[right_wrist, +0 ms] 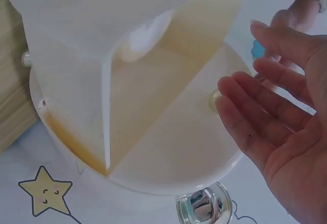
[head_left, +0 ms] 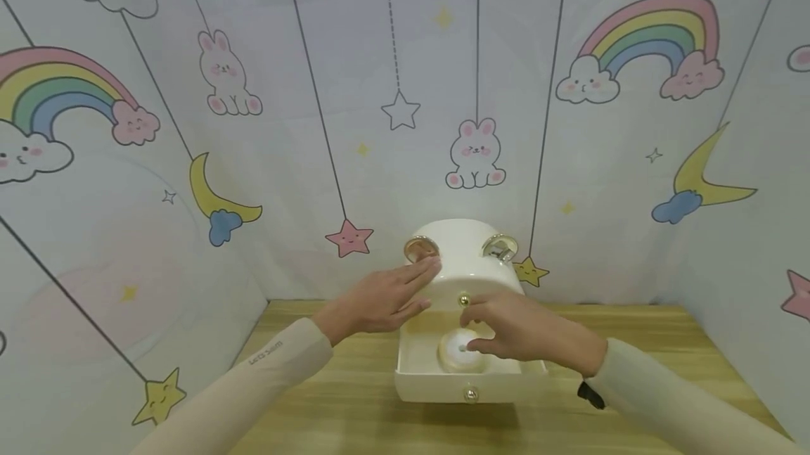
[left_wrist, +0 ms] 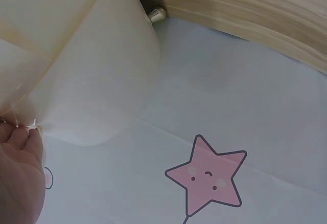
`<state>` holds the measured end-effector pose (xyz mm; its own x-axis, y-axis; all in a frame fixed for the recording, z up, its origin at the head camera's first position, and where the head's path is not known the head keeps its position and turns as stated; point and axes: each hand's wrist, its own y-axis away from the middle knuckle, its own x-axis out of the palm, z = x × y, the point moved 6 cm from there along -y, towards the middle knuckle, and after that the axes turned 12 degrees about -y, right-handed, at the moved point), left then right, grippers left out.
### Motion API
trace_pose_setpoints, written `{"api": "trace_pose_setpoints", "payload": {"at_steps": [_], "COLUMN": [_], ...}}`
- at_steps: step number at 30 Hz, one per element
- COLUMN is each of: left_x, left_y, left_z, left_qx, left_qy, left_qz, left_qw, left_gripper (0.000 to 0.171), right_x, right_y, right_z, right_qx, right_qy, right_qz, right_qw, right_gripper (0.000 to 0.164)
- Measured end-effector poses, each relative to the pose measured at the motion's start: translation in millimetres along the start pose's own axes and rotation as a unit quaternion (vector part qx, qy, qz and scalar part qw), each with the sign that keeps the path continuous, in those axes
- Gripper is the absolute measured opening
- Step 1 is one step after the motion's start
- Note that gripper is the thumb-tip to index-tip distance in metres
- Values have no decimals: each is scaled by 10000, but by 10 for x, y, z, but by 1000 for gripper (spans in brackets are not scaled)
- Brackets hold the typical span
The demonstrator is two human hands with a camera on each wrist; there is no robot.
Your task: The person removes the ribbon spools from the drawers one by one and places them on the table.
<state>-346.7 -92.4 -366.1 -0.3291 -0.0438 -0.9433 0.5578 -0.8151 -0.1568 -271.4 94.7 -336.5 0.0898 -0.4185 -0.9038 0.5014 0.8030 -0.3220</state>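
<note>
White box (head_left: pixel 465 251) stood on the wooden counter (head_left: pixel 329 385), between 5 and 6 o'clock from the middle of the head view. Two round shiny ears on its top: left ear (head_left: pixel 414 247) at 11 o'clock, right ear (head_left: pixel 500 247) at 1 o'clock. Drawer (head_left: pixel 436 386) was pulled out at the box's 6 o'clock, lower gold knob (head_left: pixel 471 394) on its front. Round white piece (head_left: pixel 452 360), small grey mark at its centre, lay in the drawer. Upper gold knob (head_left: pixel 465 299) sat on the box front, at 12 o'clock from the round white piece.

Hands: left hand (head_left: pixel 386 299) came in from the box's 9 o'clock, fingers nearly straight, thumb apart, fingertips by the left ear; it had hold of nothing visible. Contact with the box: could not tell. Right hand (head_left: pixel 519 325) came in from 4 o'clock, loosely open, fingers gently bent, palm bare in the right wrist view. Fingertips were just beside the upper gold knob, thumb over the round white piece; touch on either could not be told. No grip seen.

Behind the box, at 12 o'clock, hung a printed cloth (head_left: pixel 380 174); pink star (head_left: pixel 350 238) at the box's 10 o'clock.
</note>
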Motion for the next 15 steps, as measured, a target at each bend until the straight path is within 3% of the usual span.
{"api": "trace_pose_setpoints", "payload": {"at_steps": [8,15], "left_x": [-32,-27], "left_y": [17,12], "left_z": [-24,-42], "left_qx": [25,21], "left_qy": [-26,-109], "left_qz": [-93,-11], "left_qw": [9999,9999], "left_gripper": [69,70], "right_x": [189,286], "right_y": [-141,-224], "right_z": [-107,-138], "right_qx": [-84,-37], "right_qy": [601,821], "right_qz": [758,1375], "right_qw": [9953,9871], "right_gripper": [32,42]}}
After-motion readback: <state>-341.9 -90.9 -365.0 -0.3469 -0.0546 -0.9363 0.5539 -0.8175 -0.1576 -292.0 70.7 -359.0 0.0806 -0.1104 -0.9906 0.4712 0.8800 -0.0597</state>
